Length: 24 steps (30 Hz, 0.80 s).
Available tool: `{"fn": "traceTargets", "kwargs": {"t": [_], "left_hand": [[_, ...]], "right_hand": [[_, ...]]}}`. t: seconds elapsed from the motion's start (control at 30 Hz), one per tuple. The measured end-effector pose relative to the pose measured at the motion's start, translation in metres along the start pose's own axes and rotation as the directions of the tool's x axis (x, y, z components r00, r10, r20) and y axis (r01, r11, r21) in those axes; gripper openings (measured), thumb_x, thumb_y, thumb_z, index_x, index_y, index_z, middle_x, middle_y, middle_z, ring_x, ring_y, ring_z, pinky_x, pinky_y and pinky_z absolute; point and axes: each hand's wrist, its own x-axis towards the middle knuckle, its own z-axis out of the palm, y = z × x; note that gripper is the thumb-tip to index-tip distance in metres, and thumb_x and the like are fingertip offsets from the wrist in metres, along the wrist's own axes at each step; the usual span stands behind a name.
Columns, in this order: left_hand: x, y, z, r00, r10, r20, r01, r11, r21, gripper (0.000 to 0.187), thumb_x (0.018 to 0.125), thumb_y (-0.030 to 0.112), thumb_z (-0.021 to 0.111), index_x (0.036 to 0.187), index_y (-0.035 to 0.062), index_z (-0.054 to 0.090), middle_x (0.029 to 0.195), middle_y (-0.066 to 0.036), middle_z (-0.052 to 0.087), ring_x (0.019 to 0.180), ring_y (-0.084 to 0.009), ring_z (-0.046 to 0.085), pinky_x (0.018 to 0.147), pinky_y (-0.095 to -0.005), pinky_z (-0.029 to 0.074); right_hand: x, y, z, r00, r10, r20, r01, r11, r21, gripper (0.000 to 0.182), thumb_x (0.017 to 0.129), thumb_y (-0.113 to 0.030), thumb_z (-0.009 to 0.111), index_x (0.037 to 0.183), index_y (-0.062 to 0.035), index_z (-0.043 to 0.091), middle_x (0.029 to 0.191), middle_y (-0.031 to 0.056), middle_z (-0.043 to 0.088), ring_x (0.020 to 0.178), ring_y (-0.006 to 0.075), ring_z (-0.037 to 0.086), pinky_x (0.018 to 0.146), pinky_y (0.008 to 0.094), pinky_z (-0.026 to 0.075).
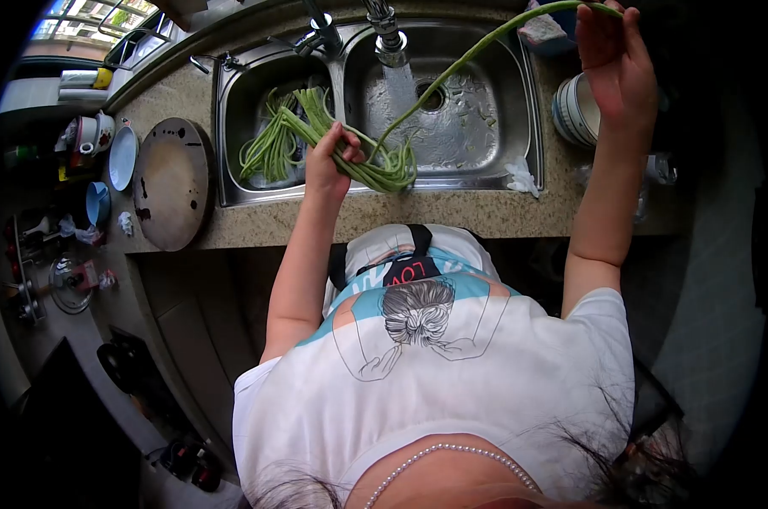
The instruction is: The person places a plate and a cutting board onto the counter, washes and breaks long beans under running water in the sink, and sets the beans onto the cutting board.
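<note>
Left hand [325, 165]'s fingers are curled snugly around a bunch of long green beans [384, 174] over the sink's near edge, probably so the loose ones don't slide off. Right hand [617, 81]'s fingers look pinched nearly shut near the end of one long bean [504, 30], seemingly to hold it clear of the tangle. Left forearm goes pretty much straight ahead, right arm's way out wide and raised. Farther over, another pile [269, 153] sits in the left basin [235, 110], and the faucet [391, 51]'s running into the right one.
</note>
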Motion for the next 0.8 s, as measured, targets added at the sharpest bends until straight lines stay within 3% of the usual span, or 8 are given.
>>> {"fn": "traceTargets", "kwargs": {"t": [0.17,0.27,0.37,0.5,0.6,0.67,0.73,0.8], "left_hand": [[0.0,-0.003,-0.012,0.995,-0.094,-0.013,0.093,0.991,-0.093,0.018,0.09,0.021,0.049,0.079,0.0071,0.052,0.072,-0.011,0.058,0.051,-0.0105,0.042,0.052,-0.0245,0.035],[0.002,-0.012,-0.007,0.955,-0.27,0.123,0.285,0.95,-0.125,0.023,0.09,0.025,0.049,0.075,0.0071,0.05,0.086,-0.019,0.062,0.056,-0.012,0.046,0.054,-0.0255,0.04],[0.007,-0.022,0.008,0.887,-0.382,0.258,0.444,0.861,-0.25,0.03,0.092,0.031,0.045,0.076,0.0066,0.051,0.124,-0.031,0.043,0.063,-0.0148,0.051,0.062,-0.0272,0.047],[0.023,-0.038,0.02,0.817,-0.396,0.419,0.546,0.766,-0.341,0.034,0.093,0.035,0.042,0.078,0.0054,0.05,0.127,-0.03,0.04,0.078,-0.0212,0.059,0.065,-0.0295,0.049],[0.037,-0.049,0.027,0.841,-0.39,0.376,0.528,0.747,-0.405,0.035,0.093,0.036,0.04,0.08,0.0042,0.05,0.126,-0.03,0.041,0.095,-0.0293,0.059,0.067,-0.0318,0.051],[0.052,-0.054,0.025,0.833,-0.385,0.397,0.544,0.7,-0.463,0.034,0.092,0.035,0.041,0.082,0.003,0.048,0.125,-0.031,0.041,0.107,-0.0364,0.053,0.074,-0.0374,0.052],[0.064,-0.055,0.029,0.93,-0.344,0.129,0.359,0.771,-0.526,0.033,0.092,0.033,0.043,0.081,0.0015,0.047,0.123,-0.031,0.043,0.109,-0.0389,0.05,0.082,-0.0421,0.05],[0.08,-0.051,0.019,0.958,-0.281,0.053,0.259,0.777,-0.573,0.031,0.091,0.028,0.047,0.089,-0.0031,0.047,0.119,-0.027,0.048,0.109,-0.0379,0.051,0.086,-0.04,0.049]], "right_hand": [[0.012,-0.012,0.027,0.996,-0.065,0.06,0.061,0.996,0.065,0.031,0.095,-0.027,0.038,0.094,-0.0009,0.055,0.103,0.0205,0.06,0.085,0.0242,0.064,0.073,0.0325,0.056],[0.017,0.002,0.049,0.993,0.053,0.104,-0.058,0.997,0.048,0.033,0.095,-0.028,0.037,0.095,0.0001,0.055,0.103,0.0214,0.06,0.088,0.0248,0.064,0.073,0.0327,0.056],[0.013,0.025,0.072,0.981,0.055,0.186,-0.057,0.998,0.003,0.034,0.096,-0.03,0.036,0.094,-0.0017,0.054,0.101,0.022,0.06,0.086,0.0255,0.064,0.073,0.0336,0.056],[0.003,0.037,0.078,0.974,0.144,0.176,-0.144,0.989,-0.014,0.033,0.096,-0.033,0.034,0.093,-0.006,0.053,0.1,0.0228,0.06,0.085,0.0255,0.064,0.074,0.0347,0.055],[-0.015,0.034,0.092,0.988,0.116,0.102,-0.114,0.993,-0.025,0.022,0.094,-0.027,0.042,0.096,-0.0079,0.053,0.091,0.0166,0.062,0.072,0.0176,0.064,0.066,0.0278,0.054],[-0.023,0.023,0.063,0.873,0.259,0.414,-0.31,0.949,0.058,0.027,0.096,-0.029,0.035,0.09,-0.0038,0.042,0.09,0.0222,0.061,0.068,0.0235,0.065,0.058,0.0259,0.055],[-0.044,0.019,0.056,0.826,0.295,0.481,-0.392,0.913,0.112,0.025,0.097,-0.028,0.031,0.086,-0.0055,0.036,0.075,0.0233,0.061,0.047,0.0193,0.059,0.042,0.0215,0.049],[-0.065,0.013,0.043,0.816,0.305,0.491,-0.402,0.91,0.102,0.027,0.096,-0.027,0.033,0.082,-0.0049,0.036,0.059,0.0194,0.057,0.032,0.0135,0.047,0.031,0.0188,0.036]]}}
